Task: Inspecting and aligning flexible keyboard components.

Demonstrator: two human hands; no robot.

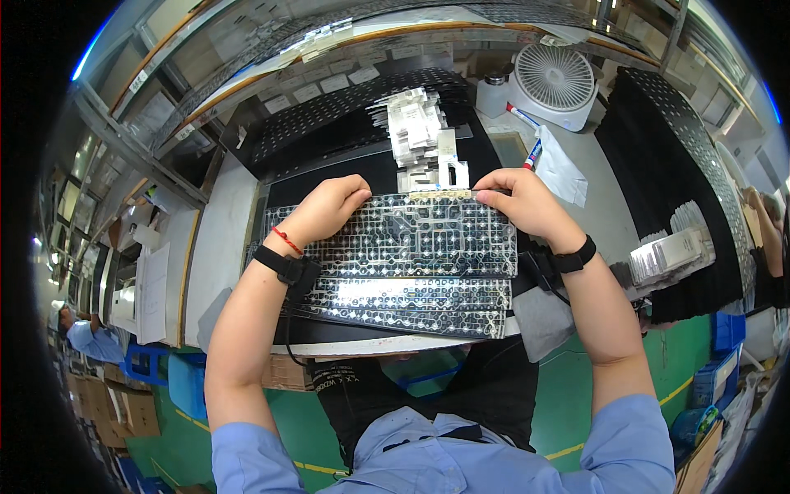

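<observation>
A see-through keyboard membrane sheet (411, 239) with dark printed circuit lines lies across the bench in front of me. My left hand (327, 207) pinches its far edge left of the middle, fingers curled. At the far right corner, my right hand (531, 204) has thumb and forefinger closed on the same edge. More membrane sheets (403, 303) show beneath it, nearer to me and slightly fanned. A pale yellowish strip (440, 195) runs along the far edge between my hands. Just beyond stands an untidy pile of white and silvery flat pieces (415, 123).
A white fan (555, 78) stands at the back right beside a small bottle (492, 95). Markers (533, 152) and a white cloth (564, 165) lie nearby. Black perforated panels (329, 123) are stacked behind; another bundle of white pieces (671, 255) sits at right. Shelves (461, 29) run above.
</observation>
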